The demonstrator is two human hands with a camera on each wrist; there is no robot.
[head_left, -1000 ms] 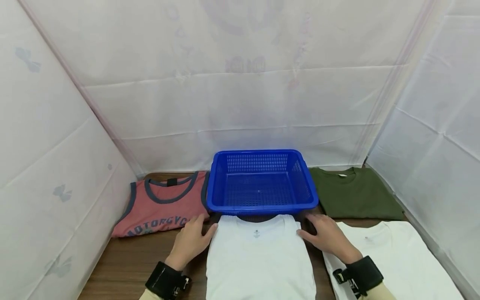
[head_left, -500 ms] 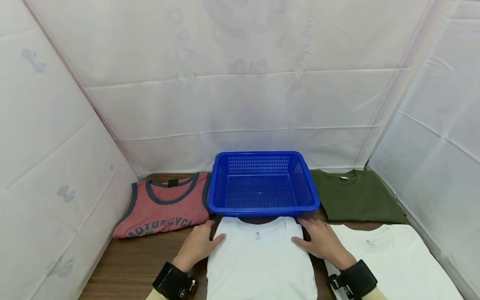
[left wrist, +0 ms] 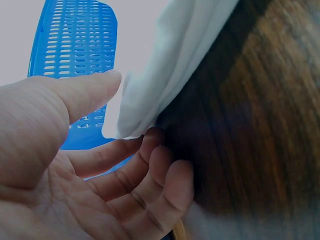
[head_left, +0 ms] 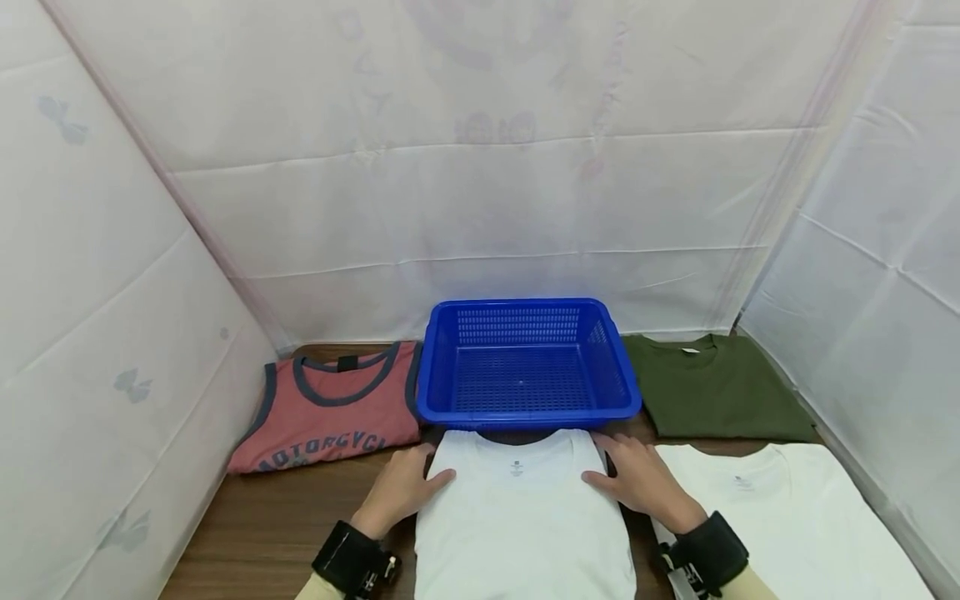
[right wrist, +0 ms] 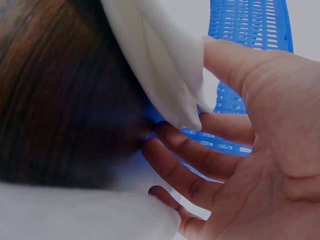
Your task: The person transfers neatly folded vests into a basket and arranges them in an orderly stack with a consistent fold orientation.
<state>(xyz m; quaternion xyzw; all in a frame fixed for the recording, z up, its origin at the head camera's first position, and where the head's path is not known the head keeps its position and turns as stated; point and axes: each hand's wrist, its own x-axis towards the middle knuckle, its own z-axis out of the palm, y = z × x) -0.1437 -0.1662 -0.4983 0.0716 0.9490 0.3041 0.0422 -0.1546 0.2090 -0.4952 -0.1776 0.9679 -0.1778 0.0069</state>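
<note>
A folded white T-shirt (head_left: 523, 525) lies on the wooden table in front of the blue basket (head_left: 528, 417). At its left upper corner is my left hand (head_left: 399, 490), thumb on the top face; in the left wrist view the curled fingers (left wrist: 132, 182) reach under the shirt's edge. My right hand (head_left: 639, 482) grips the opposite corner the same way, its thumb on the cloth and its fingers (right wrist: 187, 155) at the underside in the right wrist view. The fingertips are partly hidden by shadow and fabric.
A folded red shirt (head_left: 337, 417) with dark trim lies at the left. A folded green T-shirt (head_left: 716, 392) is to the basket's right, and a second white T-shirt (head_left: 802, 525) lies nearer on that side. White sheet walls (head_left: 480, 200) enclose the table.
Both hands have moved inward onto the white T-shirt's upper corners, thumbs now on top of the cloth. The shirt and basket have stayed in place.
</note>
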